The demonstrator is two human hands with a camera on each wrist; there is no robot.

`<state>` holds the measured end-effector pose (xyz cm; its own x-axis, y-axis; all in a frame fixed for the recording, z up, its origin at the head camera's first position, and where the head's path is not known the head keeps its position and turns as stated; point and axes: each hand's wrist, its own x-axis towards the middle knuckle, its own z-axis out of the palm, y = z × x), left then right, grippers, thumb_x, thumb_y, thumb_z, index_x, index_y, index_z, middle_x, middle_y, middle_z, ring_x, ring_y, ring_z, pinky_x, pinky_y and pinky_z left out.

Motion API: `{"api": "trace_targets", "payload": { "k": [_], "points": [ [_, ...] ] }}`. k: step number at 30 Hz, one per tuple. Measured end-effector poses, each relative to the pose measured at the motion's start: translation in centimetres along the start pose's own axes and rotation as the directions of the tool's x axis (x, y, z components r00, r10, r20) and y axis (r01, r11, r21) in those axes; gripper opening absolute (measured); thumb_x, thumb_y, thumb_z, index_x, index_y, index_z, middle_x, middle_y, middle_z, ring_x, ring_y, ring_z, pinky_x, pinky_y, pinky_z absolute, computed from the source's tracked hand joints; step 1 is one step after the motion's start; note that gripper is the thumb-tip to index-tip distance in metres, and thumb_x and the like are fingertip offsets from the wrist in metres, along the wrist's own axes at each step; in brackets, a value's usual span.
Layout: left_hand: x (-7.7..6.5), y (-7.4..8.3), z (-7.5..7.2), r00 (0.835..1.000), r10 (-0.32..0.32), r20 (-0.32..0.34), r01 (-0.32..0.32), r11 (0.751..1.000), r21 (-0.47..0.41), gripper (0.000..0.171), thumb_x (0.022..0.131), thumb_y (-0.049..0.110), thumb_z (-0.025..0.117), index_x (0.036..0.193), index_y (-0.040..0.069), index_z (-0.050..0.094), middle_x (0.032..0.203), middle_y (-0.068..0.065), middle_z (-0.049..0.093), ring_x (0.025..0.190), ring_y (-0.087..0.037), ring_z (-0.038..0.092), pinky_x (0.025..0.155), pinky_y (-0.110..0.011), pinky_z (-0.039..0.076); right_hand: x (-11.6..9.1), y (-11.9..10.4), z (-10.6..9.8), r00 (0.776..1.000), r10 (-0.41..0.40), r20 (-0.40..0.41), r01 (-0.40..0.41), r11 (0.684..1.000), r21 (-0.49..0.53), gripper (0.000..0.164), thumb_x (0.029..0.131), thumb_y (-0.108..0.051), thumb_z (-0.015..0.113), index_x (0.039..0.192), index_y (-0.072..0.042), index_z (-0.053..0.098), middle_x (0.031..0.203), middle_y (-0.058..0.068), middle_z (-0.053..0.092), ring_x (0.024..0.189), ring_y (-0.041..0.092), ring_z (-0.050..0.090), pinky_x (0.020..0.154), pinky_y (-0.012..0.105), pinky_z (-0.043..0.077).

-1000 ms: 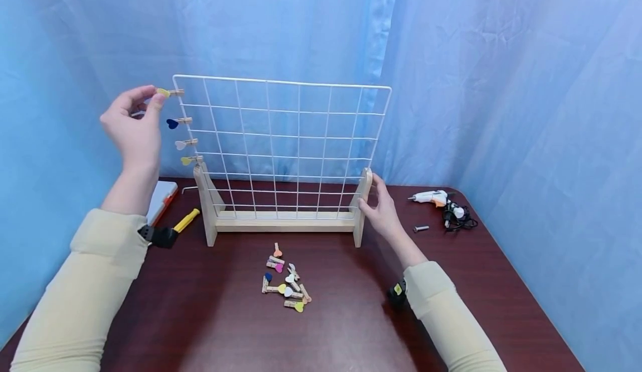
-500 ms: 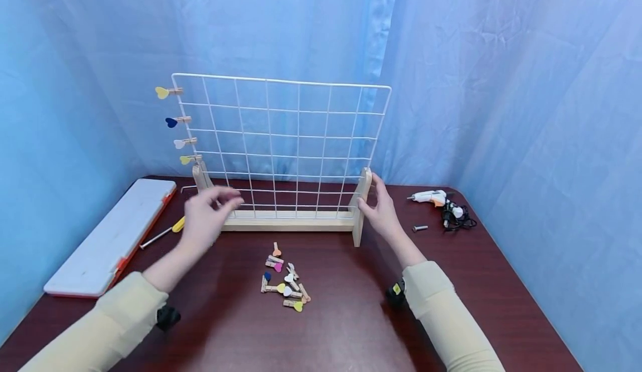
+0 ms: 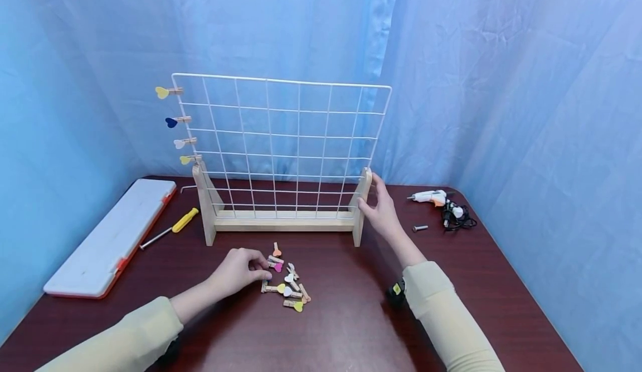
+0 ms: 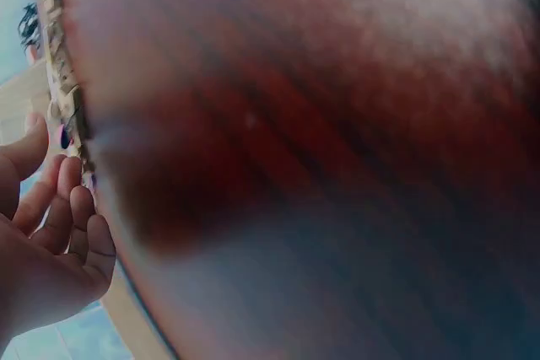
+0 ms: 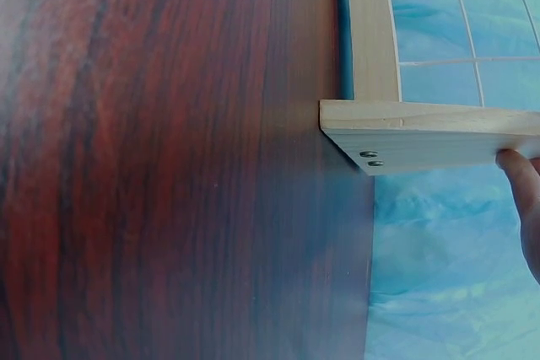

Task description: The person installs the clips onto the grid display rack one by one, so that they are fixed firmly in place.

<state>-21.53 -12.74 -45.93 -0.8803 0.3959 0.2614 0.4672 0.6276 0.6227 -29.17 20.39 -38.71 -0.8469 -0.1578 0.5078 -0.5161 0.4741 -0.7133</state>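
My left hand is low over the table at the left side of a loose pile of small wooden clothespins with coloured hearts. Its thumb and fingertips are right by the dark blue heart clothespin, partly covering it, beside the pink heart clothespin. In the left wrist view the thumb stands apart from the fingers. With thumb and fingers, my right hand grips the right wooden upright of a stand holding a white wire grid. Along the grid's left edge are clipped yellow, dark blue, white and yellow-green heart clothespins.
A white case with orange trim lies at the left, near a yellow-handled screwdriver and a hex key. At the right are a glue gun, its black cord and a bolt. Blue curtains hang behind the table.
My left hand has let go of the top yellow heart clothespin on the grid and come down rightward to the pile. My right hand has stayed on the upright.
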Motion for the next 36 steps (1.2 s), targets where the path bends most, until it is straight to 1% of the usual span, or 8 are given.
{"api": "trace_targets", "payload": {
  "k": [7, 13, 18, 23, 26, 30, 32, 36],
  "points": [
    [-0.2, 0.2, 0.6, 0.997, 0.001, 0.071, -0.003, 1.0, 0.025, 0.018, 0.067, 0.021, 0.077, 0.063, 0.016, 0.06, 0.058, 0.012, 0.054, 0.051, 0.0, 0.045, 0.049, -0.016, 0.039, 0.0, -0.1, 0.1, 1.0, -0.001, -0.001, 0.001, 1.0, 0.007, 0.064, 0.083, 0.0, 0.057, 0.137, -0.002, 0.024, 0.125, 0.022, 0.041, 0.11, 0.037, 0.045, 0.073, 0.048, 0.05],
    [0.1, 0.5, -0.4, 0.996, -0.007, 0.092, 0.005, 1.0, 0.026, 0.016, 0.069, 0.019, 0.075, 0.066, 0.018, 0.059, 0.061, 0.012, 0.055, 0.055, -0.002, 0.045, 0.051, -0.017, 0.038, 0.1, -0.2, 0.1, 1.0, -0.007, -0.005, 0.007, 1.0, 0.004, 0.063, 0.082, 0.0, 0.057, 0.137, -0.003, 0.025, 0.125, 0.022, 0.042, 0.11, 0.037, 0.046, 0.073, 0.047, 0.05],
    [1.2, 1.3, -2.8, 1.0, 0.013, 0.018, -0.013, 1.0, 0.025, 0.014, 0.072, 0.018, 0.073, 0.068, 0.022, 0.06, 0.062, 0.014, 0.055, 0.058, -0.003, 0.048, 0.054, -0.019, 0.04, 0.1, 0.0, 0.1, 1.0, -0.007, 0.004, 0.007, 1.0, 0.017, 0.064, 0.082, 0.001, 0.057, 0.137, -0.002, 0.025, 0.125, 0.023, 0.041, 0.11, 0.038, 0.045, 0.073, 0.048, 0.05],
    [3.3, 3.2, -7.2, 0.988, 0.055, -0.142, -0.055, 0.998, 0.006, 0.006, 0.075, 0.023, 0.071, 0.072, 0.023, 0.066, 0.066, 0.013, 0.061, 0.061, -0.005, 0.053, 0.055, -0.021, 0.043, 0.1, 0.1, 0.0, 1.0, -0.009, 0.006, 0.009, 1.0, 0.024, 0.064, 0.081, 0.002, 0.058, 0.137, -0.001, 0.025, 0.126, 0.023, 0.041, 0.111, 0.038, 0.045, 0.074, 0.049, 0.049],
    [4.4, 4.6, -10.6, 0.968, 0.031, -0.25, -0.04, 0.999, -0.03, 0.007, 0.075, 0.028, 0.071, 0.079, 0.023, 0.068, 0.074, 0.009, 0.065, 0.062, -0.008, 0.053, 0.051, -0.022, 0.042, 0.2, 0.1, 0.0, 1.0, -0.007, 0.009, 0.007, 0.999, 0.037, 0.064, 0.082, 0.001, 0.057, 0.137, -0.001, 0.024, 0.126, 0.023, 0.04, 0.112, 0.038, 0.044, 0.074, 0.05, 0.049],
    [5.8, 6.3, -15.1, 0.924, 0.029, -0.381, -0.054, 0.997, -0.055, 0.015, 0.076, 0.03, 0.07, 0.087, 0.021, 0.069, 0.081, 0.006, 0.066, 0.065, -0.008, 0.053, 0.049, -0.02, 0.04, 0.3, 0.3, -0.1, 1.0, -0.011, 0.009, 0.01, 0.999, 0.044, 0.064, 0.082, 0.001, 0.057, 0.137, -0.002, 0.025, 0.126, 0.022, 0.041, 0.111, 0.038, 0.044, 0.074, 0.051, 0.048],
    [6.6, 7.0, -17.3, 0.889, 0.048, -0.456, -0.078, 0.996, -0.048, 0.017, 0.076, 0.028, 0.069, 0.089, 0.017, 0.07, 0.079, 0.007, 0.065, 0.067, -0.008, 0.053, 0.051, -0.019, 0.039, 0.3, 0.3, -0.2, 1.0, -0.017, 0.006, 0.017, 0.999, 0.043, 0.064, 0.081, 0.002, 0.057, 0.137, -0.002, 0.025, 0.126, 0.023, 0.041, 0.111, 0.038, 0.044, 0.074, 0.052, 0.048],
    [8.0, 8.5, -21.3, 0.801, 0.04, -0.598, -0.131, 0.985, -0.111, 0.019, 0.075, 0.019, 0.071, 0.09, 0.007, 0.07, 0.074, 0.012, 0.064, 0.066, -0.008, 0.053, 0.053, -0.017, 0.038, 0.2, 0.3, -0.2, 1.0, -0.029, 0.005, 0.029, 0.999, 0.04, 0.064, 0.081, 0.003, 0.057, 0.136, 0.0, 0.025, 0.126, 0.023, 0.04, 0.112, 0.038, 0.044, 0.075, 0.053, 0.047]
  ]
}}
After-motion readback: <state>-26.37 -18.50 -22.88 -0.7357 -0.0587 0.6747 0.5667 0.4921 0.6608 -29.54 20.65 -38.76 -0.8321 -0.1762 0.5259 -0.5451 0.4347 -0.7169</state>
